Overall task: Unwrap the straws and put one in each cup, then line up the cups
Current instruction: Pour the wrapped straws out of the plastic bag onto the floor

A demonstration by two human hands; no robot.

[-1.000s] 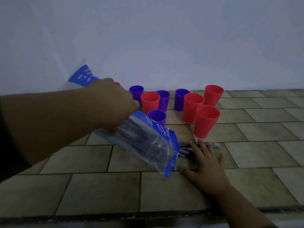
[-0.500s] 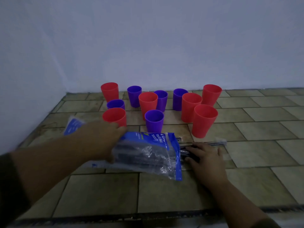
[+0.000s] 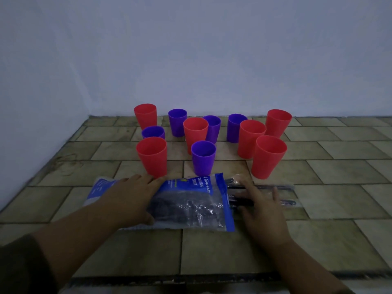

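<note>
Several red and purple cups stand upright and loosely clustered on the tiled surface, with a red cup [image 3: 151,157], a purple cup [image 3: 203,158] and another red cup [image 3: 267,156] nearest me. In front of them lies a clear and blue plastic straw bag [image 3: 191,203]. My left hand [image 3: 131,198] rests flat on the bag's left part, fingers spread. Dark wrapped straws [image 3: 273,187] lie on the tiles at the bag's right end. My right hand [image 3: 261,209] lies over them with fingers apart; I cannot tell whether it grips any.
The wall [image 3: 191,49] stands right behind the cups and another wall closes the left side. The tiled surface's front edge [image 3: 191,279] runs just below my forearms. Bare tiles [image 3: 339,166] stretch to the right of the cups.
My left hand brought the straw bag down from in front of the cups and laid it flat on the tiles. My right hand stayed on the loose straws, its fingers shifting slightly.
</note>
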